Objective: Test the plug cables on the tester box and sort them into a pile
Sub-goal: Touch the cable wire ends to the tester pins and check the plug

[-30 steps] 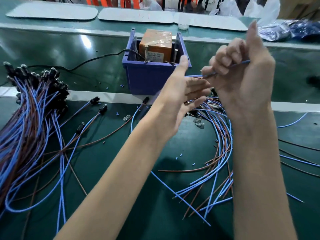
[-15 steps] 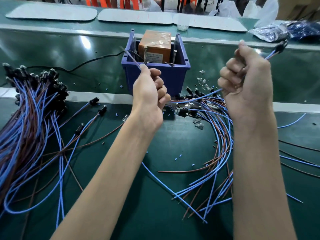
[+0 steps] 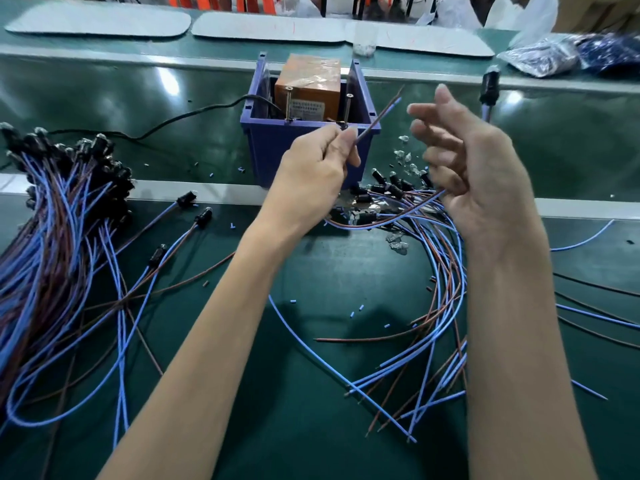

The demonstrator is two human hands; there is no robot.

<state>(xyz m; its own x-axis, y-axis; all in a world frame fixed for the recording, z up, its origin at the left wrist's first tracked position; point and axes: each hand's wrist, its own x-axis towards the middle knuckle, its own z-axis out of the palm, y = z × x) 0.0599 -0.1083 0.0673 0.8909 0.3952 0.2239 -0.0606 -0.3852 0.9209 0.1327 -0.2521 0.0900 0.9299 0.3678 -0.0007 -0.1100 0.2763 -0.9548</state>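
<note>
Left hand (image 3: 317,169), right hand (image 3: 485,174) — one cable (image 3: 379,114)

Your dark green matted workbench (image 3: 311,427) carries a blue plastic bin (image 3: 273,150) at centre rear. At your left lies a dense pile of blue and brown plug cables (image 3: 52,237); at your right, loosely spread cables (image 3: 440,306).
</note>
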